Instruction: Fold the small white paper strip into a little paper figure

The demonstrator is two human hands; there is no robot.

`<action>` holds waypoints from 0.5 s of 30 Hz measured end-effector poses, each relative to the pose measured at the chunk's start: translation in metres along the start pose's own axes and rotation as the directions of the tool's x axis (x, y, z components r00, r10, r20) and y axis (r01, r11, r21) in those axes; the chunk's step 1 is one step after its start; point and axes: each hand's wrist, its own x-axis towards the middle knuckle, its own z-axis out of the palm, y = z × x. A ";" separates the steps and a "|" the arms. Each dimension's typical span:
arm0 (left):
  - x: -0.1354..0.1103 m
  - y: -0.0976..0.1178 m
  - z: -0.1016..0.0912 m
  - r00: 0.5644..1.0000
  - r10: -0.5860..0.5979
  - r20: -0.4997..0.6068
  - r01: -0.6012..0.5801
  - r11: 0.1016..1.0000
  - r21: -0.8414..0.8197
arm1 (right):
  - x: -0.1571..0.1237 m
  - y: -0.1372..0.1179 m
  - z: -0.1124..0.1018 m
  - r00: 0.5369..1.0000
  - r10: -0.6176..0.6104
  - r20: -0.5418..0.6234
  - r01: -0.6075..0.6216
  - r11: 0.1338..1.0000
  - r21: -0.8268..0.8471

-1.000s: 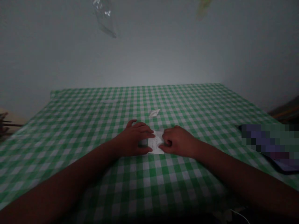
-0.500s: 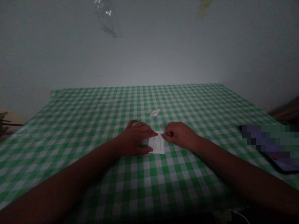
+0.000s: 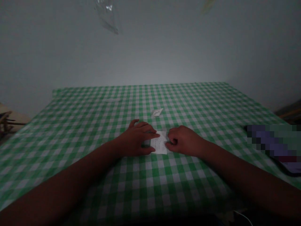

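A small folded white paper [image 3: 160, 142] with printed lines lies on the green-and-white checked tablecloth [image 3: 94, 125]. My left hand [image 3: 137, 138] rests flat on the paper's left part, fingers stretched out and pressing it down. My right hand [image 3: 182, 141] is curled into a loose fist at the paper's right edge, with its fingertips pressed against that edge. Part of the paper is hidden under my left hand.
A smaller folded white paper piece [image 3: 157, 112] lies farther back on the cloth. A dark flat device [image 3: 282, 153], partly pixelated, sits at the right edge. A clear plastic piece [image 3: 107, 15] hangs on the wall behind. Dim light.
My right hand slid along the paper's right edge, first away from me, then back toward me. My left hand stayed pressed on the paper. The view shifted slightly.
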 end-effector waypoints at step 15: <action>0.000 0.001 -0.002 1.000 0.001 0.002 -0.001 1.000 -0.021 | -0.007 -0.010 -0.003 0.995 -0.011 0.098 0.006 0.999 0.046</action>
